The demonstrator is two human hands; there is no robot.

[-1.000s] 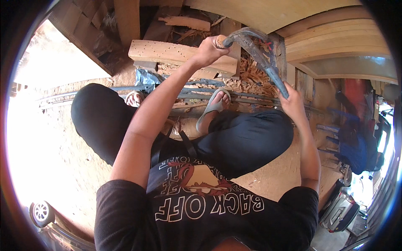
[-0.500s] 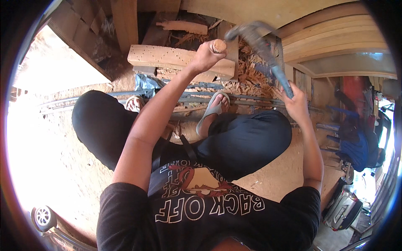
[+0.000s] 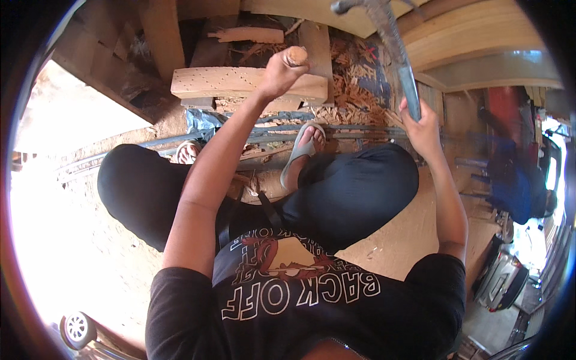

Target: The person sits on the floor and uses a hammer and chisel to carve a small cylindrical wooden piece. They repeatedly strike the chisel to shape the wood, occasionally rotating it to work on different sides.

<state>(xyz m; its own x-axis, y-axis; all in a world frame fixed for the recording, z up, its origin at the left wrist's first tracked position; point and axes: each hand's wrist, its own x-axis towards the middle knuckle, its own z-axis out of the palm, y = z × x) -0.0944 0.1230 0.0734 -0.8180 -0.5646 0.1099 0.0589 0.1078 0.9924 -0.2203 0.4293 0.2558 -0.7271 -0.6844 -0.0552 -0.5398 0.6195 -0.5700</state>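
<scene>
My left hand is closed around a short upright piece with a round, battered wooden top, perhaps a tool handle; its lower part is hidden. It is above a pale board dotted with small holes, lying on other wood. In my right hand is a hammer with a blue-grey handle, its curved dark head raised high at the upper edge of the view, to the right of and beyond the left hand.
Wood chips, crumpled blue plastic and long bars lie around my sandalled feet. Stacked timber is at upper right. Blue chairs and a grey vehicle are at the right, a wheel at lower left.
The hammer has swung upward, away from the piece in my left hand, which it was touching a second ago. My left hand has shifted slightly left and up in the view.
</scene>
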